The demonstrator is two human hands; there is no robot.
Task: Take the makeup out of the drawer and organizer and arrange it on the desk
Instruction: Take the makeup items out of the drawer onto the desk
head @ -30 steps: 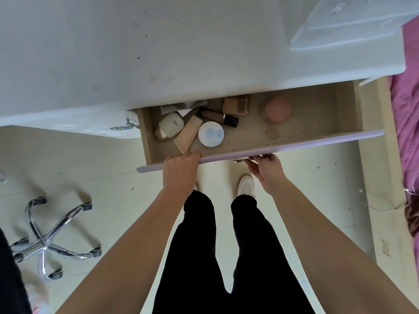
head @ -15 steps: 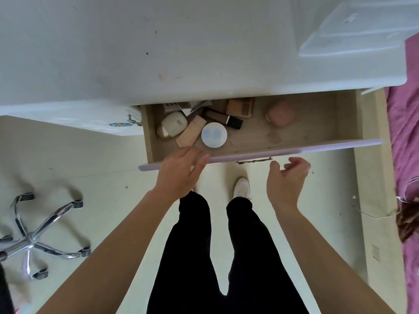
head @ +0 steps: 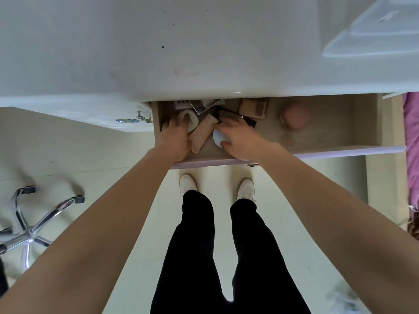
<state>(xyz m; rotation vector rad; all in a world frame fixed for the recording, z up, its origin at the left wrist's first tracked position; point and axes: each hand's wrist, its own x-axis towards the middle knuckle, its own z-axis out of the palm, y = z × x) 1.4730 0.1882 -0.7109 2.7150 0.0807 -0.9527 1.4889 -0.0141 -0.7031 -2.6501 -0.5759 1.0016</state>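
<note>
At the left end of the drawer [head: 340,152] a cream case [head: 192,120] is covered by the left hand [head: 175,135]; a grip cannot be told. To its right, a round white case [head: 218,138] is pinched by the right hand [head: 239,138]. Both are judged light, hard, slippery, best taken by the rims

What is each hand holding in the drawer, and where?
Right hand pinches the round white compact by its rim. Left hand rests on the cream case; whether it grips cannot be told.
</note>
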